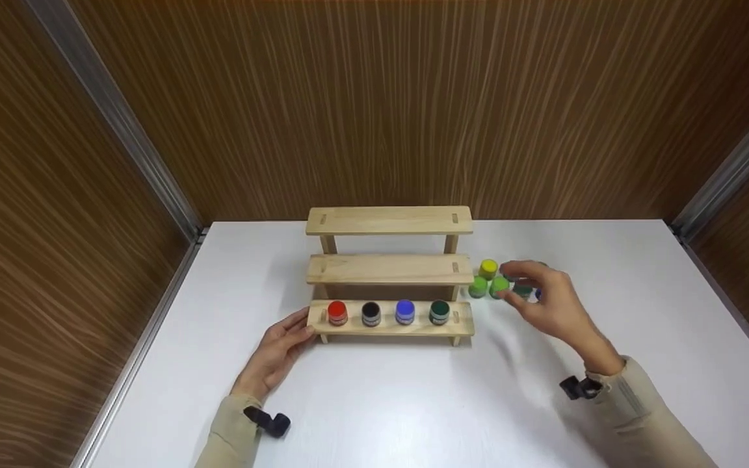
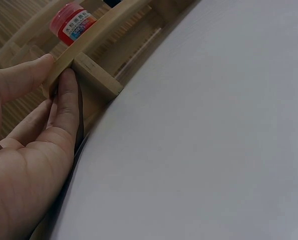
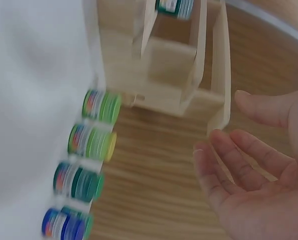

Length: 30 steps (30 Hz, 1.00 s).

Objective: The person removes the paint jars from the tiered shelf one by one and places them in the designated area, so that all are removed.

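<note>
A three-tier wooden rack (image 1: 390, 221) stands on the table. My left hand (image 1: 274, 357) pinches the left end of its lowest shelf, thumb on top and fingers underneath, as the left wrist view shows. Along that shelf sit a red paint jar (image 1: 337, 313), a black one, a blue one and a dark green paint jar (image 1: 439, 312). Over the loose jars right of the rack hovers my right hand (image 1: 553, 302), thumb and fingers apart and nothing between them. Nearest it are a light green paint jar (image 1: 499, 286) and a yellow paint jar (image 1: 488, 268); the hand partly hides others.
Another light green jar (image 1: 478, 286) stands close to the rack's right side. In the right wrist view, a dark green jar (image 3: 77, 181) and a blue jar (image 3: 63, 225) stand beside the light green ones. Wood-grain panels (image 1: 387, 104) enclose the white table (image 1: 374, 403).
</note>
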Motion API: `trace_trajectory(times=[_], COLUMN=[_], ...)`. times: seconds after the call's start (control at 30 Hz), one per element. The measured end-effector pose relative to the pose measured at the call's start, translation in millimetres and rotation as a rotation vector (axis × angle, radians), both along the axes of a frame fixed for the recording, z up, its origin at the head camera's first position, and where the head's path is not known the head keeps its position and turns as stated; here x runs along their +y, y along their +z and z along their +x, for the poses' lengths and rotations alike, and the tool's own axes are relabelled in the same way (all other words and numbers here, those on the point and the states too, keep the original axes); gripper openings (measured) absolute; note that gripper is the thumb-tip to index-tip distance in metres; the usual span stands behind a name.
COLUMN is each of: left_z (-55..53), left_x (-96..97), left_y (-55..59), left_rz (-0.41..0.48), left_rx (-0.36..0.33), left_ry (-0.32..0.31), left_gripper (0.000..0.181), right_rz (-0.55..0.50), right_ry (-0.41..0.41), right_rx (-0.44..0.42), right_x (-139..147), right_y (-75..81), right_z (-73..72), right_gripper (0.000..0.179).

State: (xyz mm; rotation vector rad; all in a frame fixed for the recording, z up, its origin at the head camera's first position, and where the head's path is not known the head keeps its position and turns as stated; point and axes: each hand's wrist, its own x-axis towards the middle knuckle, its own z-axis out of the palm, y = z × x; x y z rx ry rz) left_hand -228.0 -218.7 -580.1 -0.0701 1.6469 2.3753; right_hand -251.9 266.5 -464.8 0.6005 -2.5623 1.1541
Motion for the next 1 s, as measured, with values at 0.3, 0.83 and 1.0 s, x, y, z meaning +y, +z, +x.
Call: trace_trajectory(times=[0.3, 0.83, 1.0], left_z=[0.7, 0.7, 0.3], left_x=[1.9, 0.9, 2.0], left_y=[-0.4, 4.4, 4.4], left_rz=[-0.005, 0.012, 0.0], left_rx=[-0.008, -0.007, -0.006], left_ry=[0.022, 0.013, 0.014], left_gripper=[0.067, 0.067, 0.067], right_rz=[-0.024, -0.057, -0.057], right_ry=[0.129, 0.303, 0.28], right_rx=[0.006, -0.153, -0.178], right_x=[-34, -68, -73], right_y=[-10.4, -33.6, -38.4], right_z=[7.4, 2.0, 1.1], right_gripper=[0.037, 0.045, 0.045])
